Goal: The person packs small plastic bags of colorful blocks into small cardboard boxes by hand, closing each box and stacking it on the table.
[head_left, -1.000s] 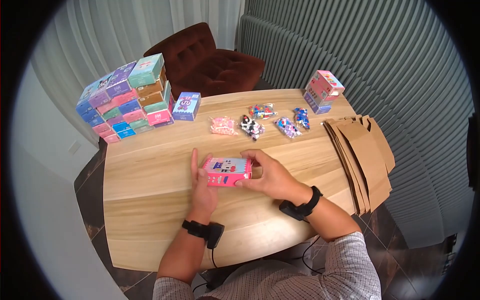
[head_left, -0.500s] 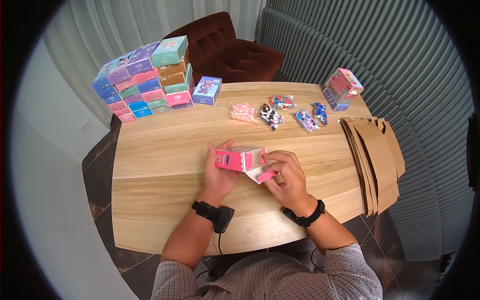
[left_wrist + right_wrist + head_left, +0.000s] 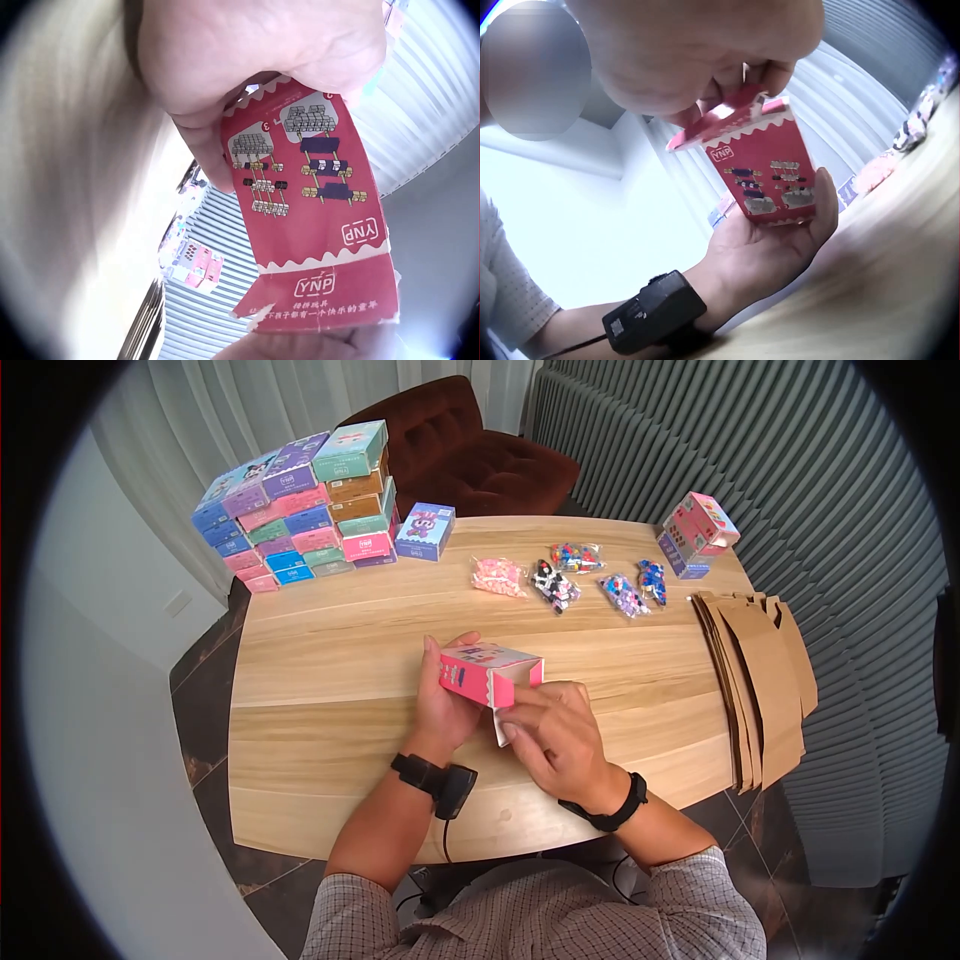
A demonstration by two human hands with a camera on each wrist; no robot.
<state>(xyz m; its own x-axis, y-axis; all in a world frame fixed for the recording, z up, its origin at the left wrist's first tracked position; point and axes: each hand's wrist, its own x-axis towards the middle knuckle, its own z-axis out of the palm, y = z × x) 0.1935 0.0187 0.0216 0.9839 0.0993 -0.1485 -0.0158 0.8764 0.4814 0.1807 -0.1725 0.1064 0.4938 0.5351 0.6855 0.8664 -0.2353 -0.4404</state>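
Observation:
My left hand grips a small pink cardboard box from its left side, raised over the table. The box's right end stands open, with a torn-edged flap folded out. My right hand is at that end, its thumb on the flap and its fingers curled at the opening. The left wrist view shows the printed pink side with brick diagrams and YNP marks. From the right wrist, the left palm is seen under the box's far end. What is inside the box is hidden.
Several stacked coloured boxes stand at the back left, with a purple box beside them. Clear bags of small bricks lie across the back. At right are another small stack and flattened brown cardboard.
The box was closed at first; its right end has come open and the flap folded out. My right hand has moved from gripping the side to the flap and opening. The head view shifted.

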